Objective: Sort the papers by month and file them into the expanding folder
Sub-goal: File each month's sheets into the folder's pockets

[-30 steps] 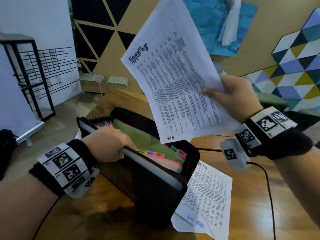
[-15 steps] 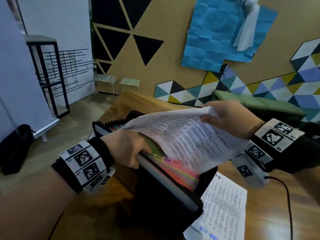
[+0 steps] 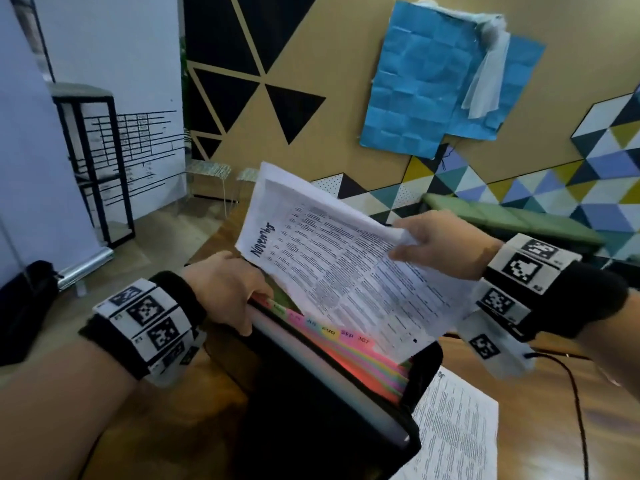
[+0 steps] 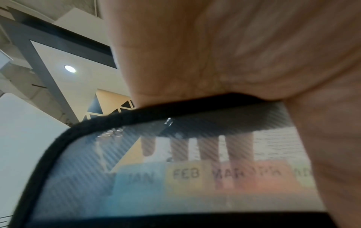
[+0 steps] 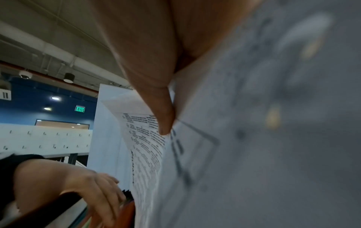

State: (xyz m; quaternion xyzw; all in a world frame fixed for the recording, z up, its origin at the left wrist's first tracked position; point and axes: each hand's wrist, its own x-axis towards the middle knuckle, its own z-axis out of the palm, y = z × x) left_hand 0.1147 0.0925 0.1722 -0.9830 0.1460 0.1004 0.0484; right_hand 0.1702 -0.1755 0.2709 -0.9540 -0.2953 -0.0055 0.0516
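Note:
A black expanding folder (image 3: 322, 420) stands open on the wooden table, with coloured month tabs (image 3: 346, 333) showing. My left hand (image 3: 225, 289) grips its near front wall (image 4: 136, 154), fingers curled over the rim. My right hand (image 3: 429, 240) pinches the right edge of white sheets headed "November" (image 3: 346, 271), thumb (image 5: 162, 111) on top. The sheets (image 5: 254, 138) slant down, and their lower edge reaches the folder's far pockets behind the OCT tab. Their bottom edge is hidden inside.
Another printed sheet (image 3: 453, 434) lies on the table (image 3: 540, 427) right of the folder. A black cable (image 3: 578, 410) runs from my right wrist across the table. Beyond are a green bench (image 3: 512, 220), a black shelf frame (image 3: 93, 161) and a patterned wall.
The November sheets came down from held up high, swung flat over the folder, and now slant into its far pockets. My left hand kept its grip on the front wall.

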